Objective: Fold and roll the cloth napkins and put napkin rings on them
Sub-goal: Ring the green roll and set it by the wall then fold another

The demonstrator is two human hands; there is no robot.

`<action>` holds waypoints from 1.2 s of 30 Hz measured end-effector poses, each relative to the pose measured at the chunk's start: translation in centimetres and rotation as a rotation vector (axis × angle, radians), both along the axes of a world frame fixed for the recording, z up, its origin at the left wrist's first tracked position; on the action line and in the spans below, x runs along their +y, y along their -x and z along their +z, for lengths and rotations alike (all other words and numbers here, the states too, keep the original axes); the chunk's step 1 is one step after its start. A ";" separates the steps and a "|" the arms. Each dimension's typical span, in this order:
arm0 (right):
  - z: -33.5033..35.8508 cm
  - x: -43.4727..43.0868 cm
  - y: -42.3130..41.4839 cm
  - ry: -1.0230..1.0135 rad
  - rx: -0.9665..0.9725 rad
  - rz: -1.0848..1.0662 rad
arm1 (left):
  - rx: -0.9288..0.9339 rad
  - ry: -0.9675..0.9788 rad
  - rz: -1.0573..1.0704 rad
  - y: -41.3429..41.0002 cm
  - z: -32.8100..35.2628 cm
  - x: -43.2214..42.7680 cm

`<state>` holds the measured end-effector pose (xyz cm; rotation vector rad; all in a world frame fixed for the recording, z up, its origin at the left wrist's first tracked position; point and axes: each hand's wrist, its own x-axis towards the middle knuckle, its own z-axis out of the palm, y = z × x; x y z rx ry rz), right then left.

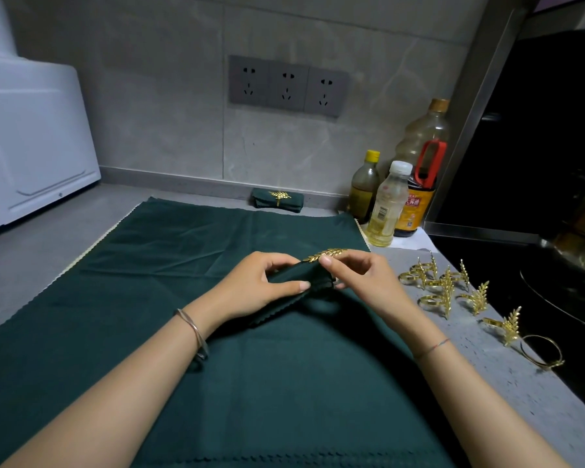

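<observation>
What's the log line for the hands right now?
step: slipping gold ring onto rolled napkin | left hand: grips napkin | right hand: pinches gold ring | done: ringed napkin by wall | spare rings: on counter

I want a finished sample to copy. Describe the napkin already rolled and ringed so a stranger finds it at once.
Start at the grey triple wall socket. Straight below it, on the counter at the wall's foot, lies a dark green rolled napkin. Unlike the roll held by the left hand and right hand, it lies untouched, a gold leaf ring round its middle.
</observation>
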<state>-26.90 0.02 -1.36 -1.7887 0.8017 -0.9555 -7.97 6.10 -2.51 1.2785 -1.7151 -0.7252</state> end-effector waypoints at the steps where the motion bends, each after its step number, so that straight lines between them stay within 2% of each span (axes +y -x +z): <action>1: -0.1 0.0 -0.1 -0.002 0.004 0.004 | -0.017 0.003 -0.012 0.0 0.0 0.0; 9: 0.2 0.1 0.1 0.004 0.118 0.089 | -0.035 0.030 -0.042 -0.2 -0.1 -0.1; 14: 0.1 0.2 -0.2 0.031 0.048 0.009 | -0.006 0.079 -0.081 0.7 0.0 0.1; 17: 0.1 0.4 -0.4 0.128 -0.033 -0.063 | 0.148 0.053 -0.079 0.9 0.4 0.1; 21: 0.3 1.0 -0.5 0.205 -0.143 -0.039 | 0.487 -0.055 -0.036 0.9 1.0 0.3; 26: 0.0 1.4 -1.3 0.292 -0.185 -0.102 | 0.575 -0.127 -0.051 1.4 1.1 0.6; 31: -0.4 1.3 -1.5 0.217 -0.230 -0.151 | 0.597 -0.146 -0.056 2.0 1.0 0.7; 36: -0.1 1.3 -1.6 0.042 -0.328 -0.105 | 0.593 -0.165 -0.051 2.4 1.1 0.8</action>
